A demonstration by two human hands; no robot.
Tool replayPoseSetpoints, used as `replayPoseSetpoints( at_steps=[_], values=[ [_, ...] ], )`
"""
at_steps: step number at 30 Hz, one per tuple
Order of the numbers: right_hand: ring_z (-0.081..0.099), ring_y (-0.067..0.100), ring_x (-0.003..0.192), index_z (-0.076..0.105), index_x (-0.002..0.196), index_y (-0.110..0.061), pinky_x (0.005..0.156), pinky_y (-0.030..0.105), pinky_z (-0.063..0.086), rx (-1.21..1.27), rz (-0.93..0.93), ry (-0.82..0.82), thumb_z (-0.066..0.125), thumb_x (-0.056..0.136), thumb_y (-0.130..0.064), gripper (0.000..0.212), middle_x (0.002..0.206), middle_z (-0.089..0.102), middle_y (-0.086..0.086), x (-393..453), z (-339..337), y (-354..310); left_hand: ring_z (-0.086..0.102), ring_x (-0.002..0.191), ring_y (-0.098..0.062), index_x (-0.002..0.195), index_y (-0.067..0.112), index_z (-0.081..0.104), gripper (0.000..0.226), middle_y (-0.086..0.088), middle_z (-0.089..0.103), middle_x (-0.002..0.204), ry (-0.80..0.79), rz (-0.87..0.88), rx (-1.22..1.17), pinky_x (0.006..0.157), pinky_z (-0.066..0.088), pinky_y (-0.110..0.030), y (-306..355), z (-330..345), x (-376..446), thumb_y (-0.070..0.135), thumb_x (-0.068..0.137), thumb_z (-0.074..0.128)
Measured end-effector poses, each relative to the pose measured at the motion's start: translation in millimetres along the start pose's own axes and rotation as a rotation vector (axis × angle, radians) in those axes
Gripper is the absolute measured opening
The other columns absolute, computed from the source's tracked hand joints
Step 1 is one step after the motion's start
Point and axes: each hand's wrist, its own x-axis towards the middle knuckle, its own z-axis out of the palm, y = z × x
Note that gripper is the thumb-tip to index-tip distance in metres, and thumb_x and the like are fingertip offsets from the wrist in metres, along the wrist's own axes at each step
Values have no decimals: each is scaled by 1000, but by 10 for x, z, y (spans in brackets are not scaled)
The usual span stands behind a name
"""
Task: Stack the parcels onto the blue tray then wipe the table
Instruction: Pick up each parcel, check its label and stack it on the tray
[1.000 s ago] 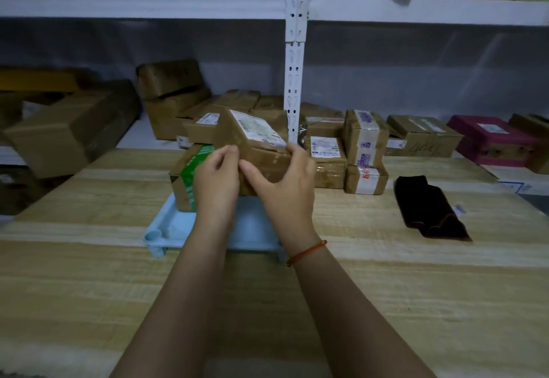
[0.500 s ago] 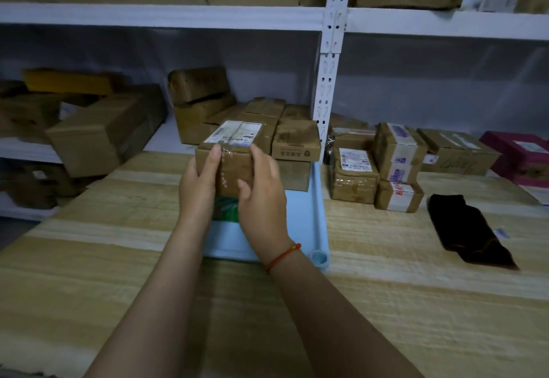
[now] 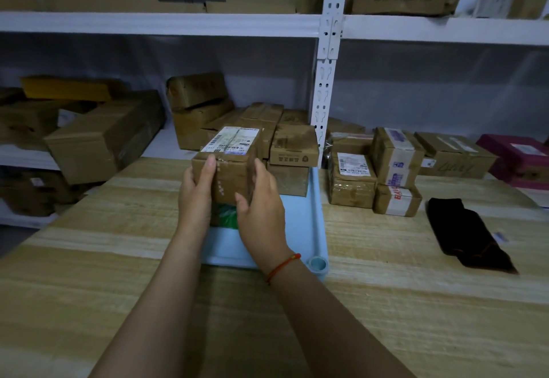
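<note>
A brown parcel with a white label (image 3: 230, 160) sits on top of a green-printed box (image 3: 225, 217) on the blue tray (image 3: 312, 229). My left hand (image 3: 197, 196) grips its left side and my right hand (image 3: 260, 202) its right side. Two more brown parcels (image 3: 292, 160) are stacked on the tray's far right part. To the right of the tray, several taped parcels (image 3: 374, 172) stand on the wooden table (image 3: 386, 288). A dark cloth (image 3: 466, 235) lies further right on the table.
White metal shelving (image 3: 325, 80) runs behind the table, with cardboard boxes (image 3: 104, 136) on its lower shelf at left and a magenta box (image 3: 517, 157) at far right. Large cartons fill the upper shelf.
The parcel in both hands has gone from tilted to level and now rests on the green box. The view shifted left, so the tray appears further right.
</note>
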Motion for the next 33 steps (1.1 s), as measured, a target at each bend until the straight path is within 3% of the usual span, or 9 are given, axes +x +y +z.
replayPoseSetpoints(
  at_steps=[6, 10, 14, 18, 20, 22, 26, 29, 33],
  values=[
    [39, 20, 137, 22, 153, -12, 107, 28, 34, -3, 77, -45, 61, 94, -17, 71, 152, 36, 6, -20, -17, 99, 53, 94, 5, 125, 18, 48, 49, 11, 58, 107, 180, -19, -56, 74, 39, -18, -69, 56, -91, 57, 96, 39],
    [46, 20, 131, 28, 150, -13, 106, 32, 40, 55, 124, -12, 63, 92, -16, 68, 147, 43, 6, -38, -50, 177, 55, 104, -14, 110, 23, 48, 35, 7, 56, 106, 470, 5, -23, 84, 40, -29, -29, 99, -154, 54, 95, 38],
    [49, 18, 126, 37, 144, -12, 102, 28, 40, 56, 131, 31, 60, 93, -14, 56, 140, 49, 5, -32, -193, 278, 51, 113, -25, 116, 10, 50, 55, -7, 53, 120, 591, 222, 68, 99, 42, -46, 168, 264, -325, 54, 84, 42],
    [54, 20, 120, 47, 136, -9, 99, 31, 44, 39, 145, 86, 59, 93, -12, 45, 134, 53, 7, 16, -418, 408, 52, 108, -26, 114, 7, 51, 44, -8, 53, 114, 493, 472, 107, 95, 43, -46, 386, 658, -618, 40, 86, 45],
    [55, 17, 116, 51, 133, -10, 97, 29, 45, 21, 159, 134, 58, 93, -13, 41, 129, 56, 6, 50, -595, 492, 54, 102, -22, 110, 9, 51, 32, -9, 55, 108, 391, 548, 89, 89, 46, -37, 441, 897, -745, 33, 89, 47],
    [56, 14, 108, 54, 129, -12, 92, 26, 46, 9, 185, 179, 57, 93, -13, 36, 123, 59, 4, 84, -791, 572, 55, 91, -2, 104, 10, 49, 16, 0, 54, 98, 271, 557, 52, 81, 44, -20, 449, 1129, -818, 22, 93, 49],
    [58, 13, 98, 61, 117, -11, 79, 17, 40, -10, 283, 267, 56, 90, -9, 27, 113, 62, 3, 161, -1245, 835, 51, 72, 16, 102, 8, 55, 8, 14, 52, 86, 63, 384, 183, 66, 38, -4, 313, 1665, -846, 11, 95, 52],
    [54, 11, 93, 62, 116, -8, 73, 13, 31, -48, 344, 349, 55, 89, -7, 28, 111, 64, 5, 243, -1547, 1083, 53, 75, 4, 104, 14, 58, 12, 13, 57, 86, -114, 196, 305, 68, 39, -17, 159, 2046, -792, 17, 96, 49],
    [57, 15, 93, 61, 114, -9, 73, 18, 33, -60, 420, 424, 56, 90, -11, 25, 110, 65, 6, 398, -1868, 1366, 56, 102, -19, 123, 13, 59, 32, -2, 63, 118, -268, 20, 457, 82, 42, -29, -24, 2453, -695, 23, 96, 44]
  ],
)
